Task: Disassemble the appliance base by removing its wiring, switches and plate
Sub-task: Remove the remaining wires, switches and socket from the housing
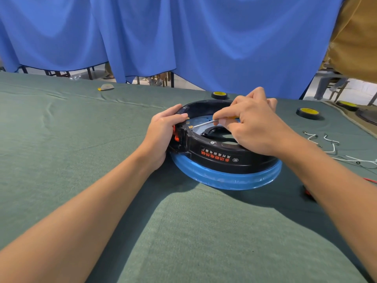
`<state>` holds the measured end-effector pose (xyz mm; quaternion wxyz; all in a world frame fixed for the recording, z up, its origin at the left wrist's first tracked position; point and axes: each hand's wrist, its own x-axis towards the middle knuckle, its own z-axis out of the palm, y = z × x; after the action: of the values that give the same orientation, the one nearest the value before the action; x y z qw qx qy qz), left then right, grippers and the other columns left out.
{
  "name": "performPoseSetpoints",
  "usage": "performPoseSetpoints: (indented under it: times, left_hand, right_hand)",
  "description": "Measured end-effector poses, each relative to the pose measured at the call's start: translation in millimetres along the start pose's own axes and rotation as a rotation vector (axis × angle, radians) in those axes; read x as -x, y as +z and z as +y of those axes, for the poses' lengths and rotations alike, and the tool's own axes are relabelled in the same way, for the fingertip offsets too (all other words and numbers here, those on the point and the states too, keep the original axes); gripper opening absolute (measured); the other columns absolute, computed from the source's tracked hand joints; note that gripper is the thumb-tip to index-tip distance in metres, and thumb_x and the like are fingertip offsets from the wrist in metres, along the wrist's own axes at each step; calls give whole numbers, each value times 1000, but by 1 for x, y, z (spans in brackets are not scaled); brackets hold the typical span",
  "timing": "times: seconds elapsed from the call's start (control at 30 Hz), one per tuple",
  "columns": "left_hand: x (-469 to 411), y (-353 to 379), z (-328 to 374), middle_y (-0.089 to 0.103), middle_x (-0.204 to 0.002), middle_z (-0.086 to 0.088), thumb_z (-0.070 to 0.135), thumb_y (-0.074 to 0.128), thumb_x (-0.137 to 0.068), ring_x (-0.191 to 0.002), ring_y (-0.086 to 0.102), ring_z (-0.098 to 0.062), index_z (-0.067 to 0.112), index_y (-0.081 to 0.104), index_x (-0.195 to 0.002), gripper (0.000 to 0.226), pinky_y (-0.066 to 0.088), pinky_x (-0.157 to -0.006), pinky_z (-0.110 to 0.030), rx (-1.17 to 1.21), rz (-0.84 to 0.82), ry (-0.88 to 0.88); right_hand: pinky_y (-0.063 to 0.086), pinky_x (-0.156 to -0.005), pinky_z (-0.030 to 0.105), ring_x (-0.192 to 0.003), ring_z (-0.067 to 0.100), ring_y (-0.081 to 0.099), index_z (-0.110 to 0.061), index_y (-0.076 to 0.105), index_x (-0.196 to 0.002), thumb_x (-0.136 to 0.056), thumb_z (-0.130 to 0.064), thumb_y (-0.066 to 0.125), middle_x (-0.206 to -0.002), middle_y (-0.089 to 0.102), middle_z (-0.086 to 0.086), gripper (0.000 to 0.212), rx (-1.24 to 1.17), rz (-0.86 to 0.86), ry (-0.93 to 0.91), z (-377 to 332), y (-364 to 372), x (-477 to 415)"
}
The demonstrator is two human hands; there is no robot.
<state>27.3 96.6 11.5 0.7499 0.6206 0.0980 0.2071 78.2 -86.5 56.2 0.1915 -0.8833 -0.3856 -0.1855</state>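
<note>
— Green cloth point(61, 139) covers the whole table, with a blue curtain point(183, 37) hanging behind its far edge. Where is the appliance base?

— The appliance base point(220, 158) sits right of centre on the cloth. It is a black ring with red and white print on its near wall, resting on a wider blue rim point(224, 178).

— And the hands?

— The left hand point(163, 131) grips the base's left end, fingers curled over the top of the housing there, just above an orange switch point(175, 133). The right hand point(253, 127) is over the ring's right half, its fingertips pinching a screwdriver point(204, 124).

— Which way does it point?

— The thin shaft runs left and slightly nearer, toward the brass terminals inside the housing. Whether the tip touches them, I cannot tell.

— What shows inside the ring?

— A metal plate point(201, 127) with a dark opening, partly hidden by the right hand.

— Anything else about?

— Loose white wires point(330, 146) lie on the cloth to the right, apart from the base. A red wire point(369, 180) shows at the right edge. One black and yellow tape roll point(219, 95) sits just beyond the base, another point(308, 113) farther right.
</note>
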Motion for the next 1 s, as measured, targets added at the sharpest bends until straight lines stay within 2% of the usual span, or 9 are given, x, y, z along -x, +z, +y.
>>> performPoseSetpoints:
  times: [0.13, 0.23, 0.37, 0.53, 0.63, 0.73, 0.8, 0.93, 1.0]
  left_hand:
    - [0, 2, -1, 69, -117, -3, 7, 57, -89, -97, 70, -19, 16, 55, -135, 47, 55, -86, -32, 33, -6, -15]
    - [1, 1, -2, 70, -115, -3, 6, 56, -89, -96, 70, -19, 17, 56, -135, 47, 55, -84, -31, 54, -5, -24]
    - [3, 5, 1, 69, -117, -3, 5, 56, -88, -103, 68, -22, 14, 55, -135, 48, 52, -95, -37, 40, 26, -20]
    - [3, 4, 2, 70, -116, -5, 5, 56, -89, -97, 70, -20, 15, 57, -133, 45, 55, -87, -32, 11, 23, -7]
    - [2, 1, 2, 71, -113, -3, 6, 58, -88, -91, 72, -18, 15, 59, -131, 44, 55, -78, -28, -2, 19, -7]
    - [0, 0, 1, 73, -107, -3, 4, 58, -88, -86, 72, -17, 14, 61, -129, 43, 55, -71, -26, 18, 28, -16]
    - [-3, 0, 0, 73, -107, -3, 4, 57, -87, -86, 72, -17, 15, 61, -129, 43, 56, -73, -28, 12, 32, -14]
    - [-4, 2, -2, 70, -113, 1, 7, 59, -88, -97, 69, -16, 15, 58, -131, 44, 54, -88, -31, -34, 67, 14]
    - [-5, 2, -3, 69, -108, 6, 10, 61, -89, -94, 68, -10, 16, 58, -130, 42, 55, -82, -25, -46, 100, 60]
  right_hand:
    - [21, -84, 42, -100, 19, 28, -45, 71, -103, -99, -21, 51, -84, 55, -12, 31, -37, -36, -35, -1, 0, -2]
    - [22, -78, 40, -99, 21, 29, -44, 71, -102, -99, -19, 50, -82, 58, -11, 32, -59, -87, -41, -1, -1, -2]
    - [18, -72, 36, -100, 25, 31, -41, 71, -101, -99, -12, 46, -76, 56, -8, 38, -46, -155, -61, -5, -3, -6]
    - [21, -83, 41, -101, 18, 27, -43, 68, -105, -101, -25, 47, -82, 52, -13, 28, -33, -116, -62, -6, -5, -3]
    - [20, -83, 40, -99, 19, 29, -42, 69, -103, -99, -26, 48, -88, 55, -6, 27, 29, 21, -16, -4, -6, 8]
    - [12, -72, 34, -99, 25, 36, -37, 72, -99, -95, -25, 51, -83, 56, -5, 25, 57, 332, 79, -2, 1, 26]
    - [6, -66, 31, -95, 22, 34, -34, 73, -99, -94, -27, 50, -79, 52, -7, 25, 50, 475, 124, -3, 8, 35]
    - [9, -71, 31, -96, 25, 37, -27, 73, -103, -96, -23, 51, -82, 50, -6, 24, 30, 594, 155, 3, 15, 25]
    - [14, -74, 35, -100, 32, 41, -24, 73, -105, -96, -21, 51, -86, 55, 1, 24, 111, 592, 193, 10, 15, 16]
